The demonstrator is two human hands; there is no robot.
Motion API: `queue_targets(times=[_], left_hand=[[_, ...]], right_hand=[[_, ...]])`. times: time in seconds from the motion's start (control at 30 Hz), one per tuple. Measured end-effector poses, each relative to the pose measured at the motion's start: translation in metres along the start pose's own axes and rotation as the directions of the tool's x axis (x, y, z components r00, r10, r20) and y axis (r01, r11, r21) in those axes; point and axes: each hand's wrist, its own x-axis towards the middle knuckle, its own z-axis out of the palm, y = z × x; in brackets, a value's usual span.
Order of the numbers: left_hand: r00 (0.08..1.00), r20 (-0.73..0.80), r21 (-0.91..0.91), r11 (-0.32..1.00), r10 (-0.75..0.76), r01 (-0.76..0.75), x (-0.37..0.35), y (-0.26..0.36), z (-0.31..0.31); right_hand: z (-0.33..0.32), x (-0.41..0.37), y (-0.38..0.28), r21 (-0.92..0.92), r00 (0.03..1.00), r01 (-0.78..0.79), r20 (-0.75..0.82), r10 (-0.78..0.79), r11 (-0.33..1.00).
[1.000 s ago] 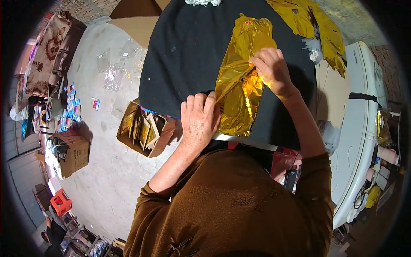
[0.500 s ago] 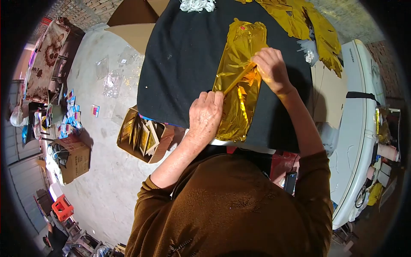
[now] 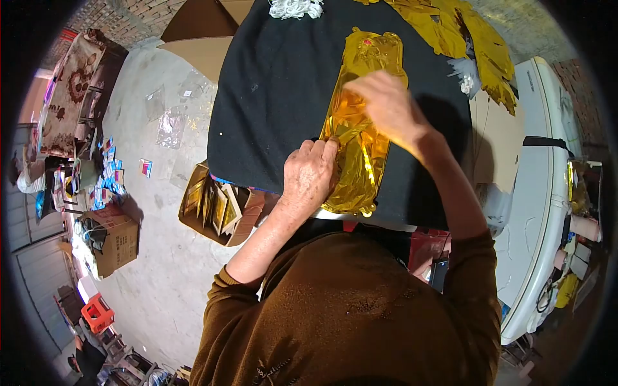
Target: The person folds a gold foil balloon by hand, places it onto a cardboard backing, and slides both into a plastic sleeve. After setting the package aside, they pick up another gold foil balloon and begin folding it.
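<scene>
A long gold foil piece (image 3: 370, 61) with a small red spot near its top lies lengthwise on the black cloth (image 3: 270, 90). At its left edge, my left hand (image 3: 311, 170) is closed, with fingertips pinching the wrinkled foil. My right hand (image 3: 386, 109), blurred by motion, is over the middle of the piece; its fingers are smeared, and whether they touch the foil cannot be made out.
White strings (image 3: 296, 8) lie at the cloth's top edge, with gold foil sheets (image 3: 444, 29) at the upper right. An open box of framed items (image 3: 225, 209) stands below left. A large white appliance (image 3: 534, 212) is on the right.
My right hand has moved left and slightly down over the foil, and the stretched gold strip between the hands is no longer taut. My left hand has stayed in nearly the same place.
</scene>
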Motion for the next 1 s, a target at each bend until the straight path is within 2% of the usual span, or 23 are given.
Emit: queue_targets(times=[0.03, 0.1, 0.2, 0.3, 0.4, 0.5, 0.53, 0.63, 0.77, 0.8, 1.0], left_hand=[[1.000, -0.002, 0.005, 1.000, 0.001, -0.001, 0.000, 0.000, 0.001], [1.000, -0.007, 0.017, 1.000, 0.003, -0.003, -0.001, 0.000, 0.002], [1.000, -0.001, 0.021, 1.000, 0.023, -0.023, -0.001, 0.000, 0.000], [0.999, 0.029, 0.042, 0.999, 0.020, -0.021, -0.001, 0.001, -0.002], [0.997, 0.068, 0.056, 0.998, 0.023, -0.027, -0.001, 0.000, 0.000], [0.993, 0.099, 0.085, 0.994, 0.057, -0.065, -0.001, -0.001, -0.001], [0.993, 0.099, 0.084, 0.994, 0.060, -0.068, -0.002, -0.002, 0.000], [0.993, 0.096, 0.086, 0.993, 0.071, -0.080, -0.001, -0.003, 0.001], [0.992, 0.106, 0.103, 0.992, 0.067, -0.078, 0.000, -0.003, -0.001], [0.992, 0.111, 0.106, 0.992, 0.063, -0.075, 0.000, -0.003, -0.001], [0.992, 0.113, 0.046, 0.998, 0.046, -0.051, 0.001, -0.004, -0.002]], right_hand=[[0.011, 0.005, -0.007, 0.021, 0.995, 0.039, 0.087, -0.041, 0.999], [0.024, 0.009, -0.020, 0.177, 0.990, 0.035, 0.132, -0.059, 0.984], [0.041, 0.020, -0.020, 0.326, 0.997, -0.035, 0.071, 0.012, 0.945], [0.042, 0.027, -0.013, 0.373, 0.993, -0.070, 0.119, 0.027, 0.925], [0.043, 0.034, -0.007, 0.347, 0.981, -0.108, 0.190, 0.042, 0.932], [0.041, 0.039, 0.001, 0.415, 0.982, -0.111, 0.184, 0.036, 0.903], [0.040, 0.043, 0.000, 0.431, 0.976, -0.169, 0.198, 0.089, 0.886], [0.043, 0.046, 0.017, 0.411, 0.994, -0.084, 0.100, 0.047, 0.908], [0.053, 0.060, 0.047, 0.410, 0.997, -0.060, 0.065, 0.036, 0.910], [0.053, 0.064, 0.050, 0.356, 0.998, -0.056, 0.057, 0.038, 0.933], [0.057, 0.074, 0.051, 0.306, 0.974, -0.223, 0.109, 0.198, 0.926]])
